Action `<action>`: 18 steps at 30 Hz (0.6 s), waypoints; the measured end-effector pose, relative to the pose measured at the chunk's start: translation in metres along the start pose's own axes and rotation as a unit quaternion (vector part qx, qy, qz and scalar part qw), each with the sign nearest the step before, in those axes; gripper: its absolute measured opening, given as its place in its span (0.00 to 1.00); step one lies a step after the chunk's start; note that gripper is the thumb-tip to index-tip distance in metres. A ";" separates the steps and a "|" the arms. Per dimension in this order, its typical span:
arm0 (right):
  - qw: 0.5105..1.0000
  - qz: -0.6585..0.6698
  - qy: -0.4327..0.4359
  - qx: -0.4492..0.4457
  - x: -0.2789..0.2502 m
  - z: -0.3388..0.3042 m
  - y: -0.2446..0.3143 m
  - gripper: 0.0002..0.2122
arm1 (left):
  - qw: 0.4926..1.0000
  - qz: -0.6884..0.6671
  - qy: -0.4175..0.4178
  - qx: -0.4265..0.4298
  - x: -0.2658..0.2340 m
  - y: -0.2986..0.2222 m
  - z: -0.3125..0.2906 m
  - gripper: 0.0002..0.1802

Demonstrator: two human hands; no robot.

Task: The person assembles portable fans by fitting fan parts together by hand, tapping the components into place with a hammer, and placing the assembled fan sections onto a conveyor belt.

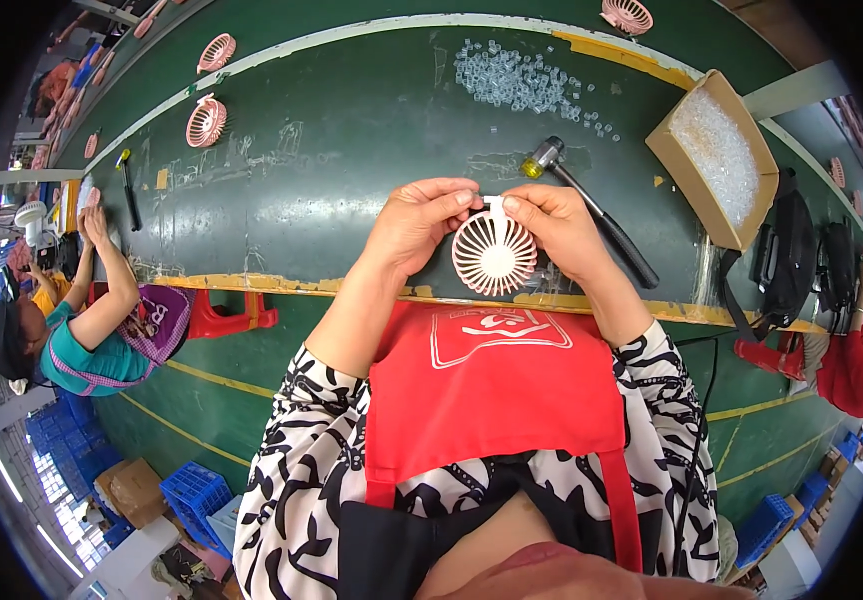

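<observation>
Close to the bench's front edge, a round pale pink fan grille (pixel 494 256) with curved ribs and a short neck hangs between my hands, its neck pointing away from me. My right hand (pixel 558 228) pinches the neck between thumb and forefinger. On the other side of the neck, my left hand (pixel 416 222) is closed, thumb against forefinger; a small dark bit shows at its fingertips, too small to name. Just right of my right hand lies a hammer (pixel 596 208) with a black handle and a yellow-tipped head.
Small clear plastic pieces (pixel 521 80) lie scattered at the far side of the green bench (pixel 341 130). A cardboard box (pixel 721 150) of clear pieces and a black bag (pixel 789 250) are at right. More pink grilles (pixel 206 121) sit far left; a co-worker (pixel 91 335) works beyond.
</observation>
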State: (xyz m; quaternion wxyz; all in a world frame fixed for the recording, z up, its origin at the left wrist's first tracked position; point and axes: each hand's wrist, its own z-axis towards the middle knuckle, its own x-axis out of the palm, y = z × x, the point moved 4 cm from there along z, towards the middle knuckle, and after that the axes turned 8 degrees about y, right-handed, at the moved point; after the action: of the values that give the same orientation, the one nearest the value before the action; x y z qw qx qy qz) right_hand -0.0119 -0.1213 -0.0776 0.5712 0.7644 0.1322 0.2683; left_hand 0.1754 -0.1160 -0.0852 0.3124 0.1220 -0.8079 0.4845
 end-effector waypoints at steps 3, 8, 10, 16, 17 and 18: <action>1.000 -0.001 0.009 0.005 0.003 0.002 0.001 0.11 | 0.999 0.033 0.007 0.002 -0.001 -0.001 -0.003 0.12; 1.000 -0.010 0.017 0.023 0.001 0.003 -0.001 0.11 | 0.997 0.068 0.027 0.008 0.002 -0.004 -0.005 0.11; 0.999 -0.013 0.020 0.036 0.001 0.004 -0.003 0.11 | 0.996 0.089 0.020 0.016 0.001 -0.004 -0.004 0.10; 0.991 -0.134 -0.001 0.019 0.002 0.004 0.002 0.11 | 0.979 0.199 -0.016 0.046 0.008 -0.002 -0.005 0.09; 0.988 -0.152 0.000 0.013 0.002 0.005 0.000 0.12 | 0.974 0.220 -0.027 0.052 0.009 -0.001 -0.005 0.09; 0.985 -0.171 0.003 0.003 0.003 0.009 0.002 0.12 | 0.968 0.240 -0.034 0.065 0.010 -0.001 -0.005 0.09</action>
State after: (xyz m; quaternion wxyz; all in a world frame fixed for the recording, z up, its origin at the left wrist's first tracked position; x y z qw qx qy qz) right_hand -0.0048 -0.1277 -0.0763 0.6061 0.7316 0.2630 0.1685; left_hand 0.1706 -0.1116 -0.0765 0.1508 -0.0390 -0.7906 0.5922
